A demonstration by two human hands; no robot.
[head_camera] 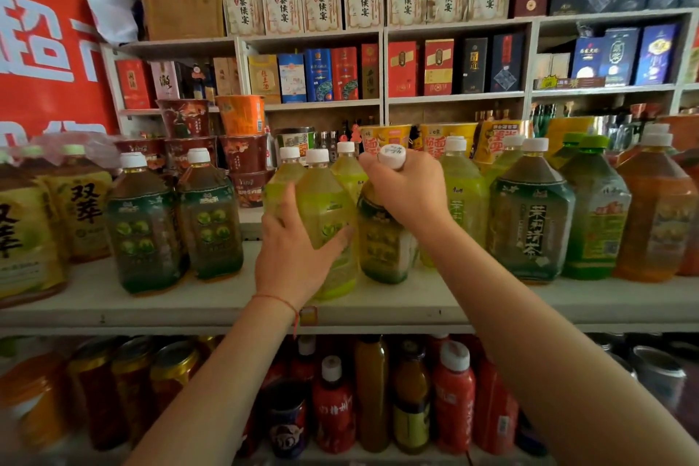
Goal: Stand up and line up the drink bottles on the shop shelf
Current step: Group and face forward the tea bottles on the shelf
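Mid-frame on the shelf [416, 305], the left hand [291, 257] lies flat-fingered against a yellow-green bottle [329, 216]; the right hand's [406, 187] grip clamps a tilted bottle's neck [382, 235].

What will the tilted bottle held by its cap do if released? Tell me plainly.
The tilted bottle looks nearly full, so probably heavy. Leaning left, it may tip against the light green bottle. The right hand grips its neck.
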